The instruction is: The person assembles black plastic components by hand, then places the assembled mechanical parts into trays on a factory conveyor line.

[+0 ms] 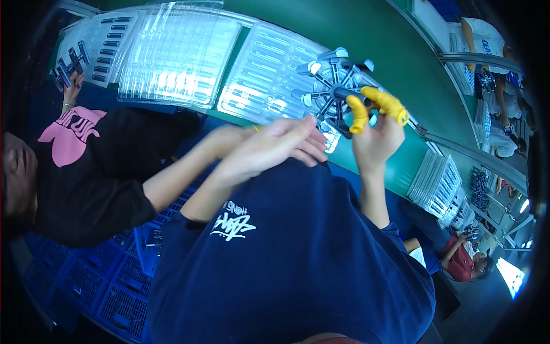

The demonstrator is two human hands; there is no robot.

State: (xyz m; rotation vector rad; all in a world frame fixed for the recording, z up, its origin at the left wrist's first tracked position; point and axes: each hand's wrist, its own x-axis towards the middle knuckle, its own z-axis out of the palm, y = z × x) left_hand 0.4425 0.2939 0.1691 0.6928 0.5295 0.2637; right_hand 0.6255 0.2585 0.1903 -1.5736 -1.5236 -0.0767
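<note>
My right hand (pixel 378 135), with ribbed yellow sleeves on some of its fingers, grips a dark wheel-shaped piece (pixel 329 94) by a rod at its hub. Several spokes spread from that hub, each ending in a dark and pale tip. Just left of it, my left hand (pixel 281 143) is held with bare fingers stretched out, touching or close to the piece's near edge; I cannot tell which. A clear plastic tray (pixel 249 69) with long slots lies on the green table behind the wheel-shaped piece.
At my left a co-worker in black reaches a forearm (pixel 183 175) beside my left arm; its hand is partly hidden. Stacked clear trays (pixel 177 57) and a tray of dark parts (pixel 109 49) line the table (pixel 366 28). Blue crates (pixel 123 298) stand lower left; more trays (pixel 438 180) sit right.
</note>
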